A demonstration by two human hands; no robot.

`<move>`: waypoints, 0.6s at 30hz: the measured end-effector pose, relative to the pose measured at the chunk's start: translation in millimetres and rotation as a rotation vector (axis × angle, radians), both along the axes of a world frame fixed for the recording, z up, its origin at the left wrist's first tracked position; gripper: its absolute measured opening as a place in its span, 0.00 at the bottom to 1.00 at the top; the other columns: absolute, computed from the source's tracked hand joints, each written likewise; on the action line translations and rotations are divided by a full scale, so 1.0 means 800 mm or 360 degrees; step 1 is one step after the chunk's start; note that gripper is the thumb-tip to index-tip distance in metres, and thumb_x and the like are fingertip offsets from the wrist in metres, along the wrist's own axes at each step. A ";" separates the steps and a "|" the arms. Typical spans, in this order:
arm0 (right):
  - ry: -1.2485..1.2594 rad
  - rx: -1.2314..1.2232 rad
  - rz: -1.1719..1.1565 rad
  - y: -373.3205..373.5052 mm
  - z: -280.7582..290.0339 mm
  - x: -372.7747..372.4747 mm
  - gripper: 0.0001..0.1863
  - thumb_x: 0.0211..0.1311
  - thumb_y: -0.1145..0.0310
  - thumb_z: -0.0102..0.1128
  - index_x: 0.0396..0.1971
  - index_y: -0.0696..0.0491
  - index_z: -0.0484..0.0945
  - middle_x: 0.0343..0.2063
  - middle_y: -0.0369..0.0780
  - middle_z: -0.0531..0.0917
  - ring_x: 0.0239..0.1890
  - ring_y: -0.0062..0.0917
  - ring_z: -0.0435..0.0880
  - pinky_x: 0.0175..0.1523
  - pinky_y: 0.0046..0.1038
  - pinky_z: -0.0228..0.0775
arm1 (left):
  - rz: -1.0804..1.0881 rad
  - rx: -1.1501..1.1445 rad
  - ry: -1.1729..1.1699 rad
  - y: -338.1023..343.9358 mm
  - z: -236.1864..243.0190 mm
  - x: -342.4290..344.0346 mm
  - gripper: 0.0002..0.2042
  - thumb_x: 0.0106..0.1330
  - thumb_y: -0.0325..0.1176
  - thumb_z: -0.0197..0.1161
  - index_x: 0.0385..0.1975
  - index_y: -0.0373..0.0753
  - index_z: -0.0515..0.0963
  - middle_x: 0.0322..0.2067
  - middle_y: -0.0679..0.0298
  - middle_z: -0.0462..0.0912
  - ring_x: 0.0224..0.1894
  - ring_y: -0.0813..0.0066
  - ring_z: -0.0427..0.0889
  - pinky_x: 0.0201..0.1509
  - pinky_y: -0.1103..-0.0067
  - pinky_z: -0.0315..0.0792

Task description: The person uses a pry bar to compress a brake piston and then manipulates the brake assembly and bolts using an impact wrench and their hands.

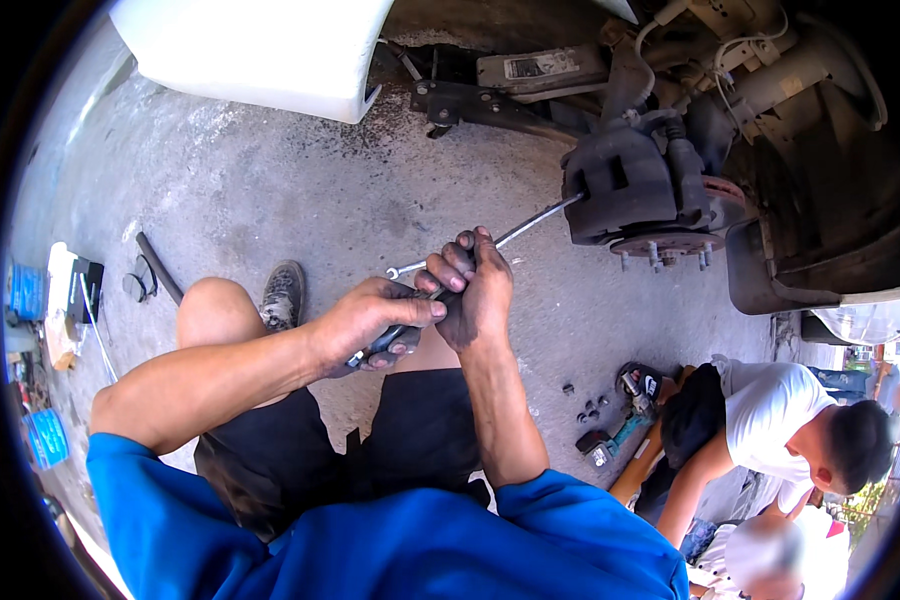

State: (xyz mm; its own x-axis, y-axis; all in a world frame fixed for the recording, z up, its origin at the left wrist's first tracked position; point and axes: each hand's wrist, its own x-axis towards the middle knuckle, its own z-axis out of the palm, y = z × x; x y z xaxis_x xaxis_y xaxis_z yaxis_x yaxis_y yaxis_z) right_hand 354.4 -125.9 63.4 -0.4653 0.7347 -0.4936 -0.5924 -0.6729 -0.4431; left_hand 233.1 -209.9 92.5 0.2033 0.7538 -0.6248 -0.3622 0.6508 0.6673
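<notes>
A long screwdriver or slim pry bar with a dark handle and a bare metal shaft (538,221) slants across the middle. My left hand (378,318) is closed around its handle, whose metal end shows below the fingers. Farther up, my right hand (478,298) wraps the tool where handle and shaft meet. The shaft's tip touches the dark brake caliper (625,188) at its near left side; how deep it sits is hidden. Beneath the caliper is a rusty brake disc (660,244) with wheel studs. A silver wrench (402,271) shows behind my right hand, apparently on the floor.
A white body panel (260,50) hangs at upper left beside a dark floor jack (490,108). At lower right lie a cordless impact wrench (615,435) and several lug nuts (592,408); a person in a white shirt (780,400) bends there. Blue cans (45,437) stand far left.
</notes>
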 end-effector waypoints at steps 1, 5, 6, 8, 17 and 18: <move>0.0007 0.0006 0.0002 0.000 0.000 0.001 0.15 0.77 0.60 0.34 0.29 0.49 0.64 0.16 0.29 0.58 0.15 0.15 0.56 0.26 0.24 0.59 | 0.0016 0.0013 0.0005 0.000 0.000 0.002 0.17 0.63 0.45 0.66 0.24 0.37 0.74 0.15 0.67 0.69 0.12 0.83 0.64 0.12 0.84 0.53; 0.0027 0.0038 0.0021 0.000 -0.004 0.005 0.15 0.76 0.60 0.34 0.30 0.49 0.64 0.15 0.28 0.58 0.15 0.14 0.56 0.26 0.24 0.58 | 0.0009 0.0007 -0.0016 -0.001 0.002 0.005 0.16 0.63 0.44 0.65 0.25 0.37 0.74 0.15 0.67 0.69 0.12 0.83 0.65 0.12 0.84 0.54; 0.0030 0.0047 0.0031 0.000 -0.005 0.005 0.14 0.76 0.60 0.35 0.30 0.49 0.64 0.15 0.28 0.58 0.15 0.14 0.56 0.26 0.24 0.58 | 0.0003 -0.0006 -0.0031 -0.002 0.001 0.004 0.14 0.63 0.43 0.65 0.26 0.38 0.74 0.15 0.68 0.69 0.12 0.83 0.65 0.12 0.84 0.55; 0.0045 0.0049 0.0033 0.000 -0.005 0.005 0.14 0.76 0.60 0.35 0.30 0.49 0.65 0.15 0.28 0.57 0.15 0.14 0.56 0.26 0.24 0.58 | 0.0003 -0.0012 -0.0040 -0.003 -0.002 0.004 0.13 0.63 0.42 0.65 0.27 0.39 0.74 0.15 0.68 0.70 0.12 0.83 0.66 0.13 0.83 0.56; 0.0025 0.0066 0.0055 -0.001 -0.006 0.009 0.14 0.76 0.60 0.35 0.29 0.49 0.65 0.15 0.28 0.58 0.15 0.14 0.56 0.26 0.24 0.57 | 0.0043 0.0016 -0.0027 -0.007 -0.008 0.009 0.13 0.63 0.42 0.65 0.25 0.39 0.75 0.15 0.68 0.70 0.12 0.83 0.66 0.12 0.83 0.55; 0.0016 0.0070 0.0054 -0.002 -0.005 0.008 0.14 0.76 0.60 0.35 0.29 0.49 0.65 0.15 0.28 0.58 0.15 0.14 0.56 0.26 0.24 0.57 | 0.0048 0.0018 -0.0022 -0.007 -0.007 0.010 0.14 0.63 0.42 0.65 0.25 0.38 0.75 0.15 0.68 0.70 0.12 0.83 0.66 0.12 0.83 0.55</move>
State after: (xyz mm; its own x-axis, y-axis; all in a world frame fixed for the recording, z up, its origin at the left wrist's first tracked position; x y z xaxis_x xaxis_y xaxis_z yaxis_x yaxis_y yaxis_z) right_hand 361.1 -127.2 59.2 -0.4950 0.7392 -0.4567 -0.5740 -0.6728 -0.4668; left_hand 240.8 -215.3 87.0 0.1890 0.7667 -0.6135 -0.3905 0.6319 0.6695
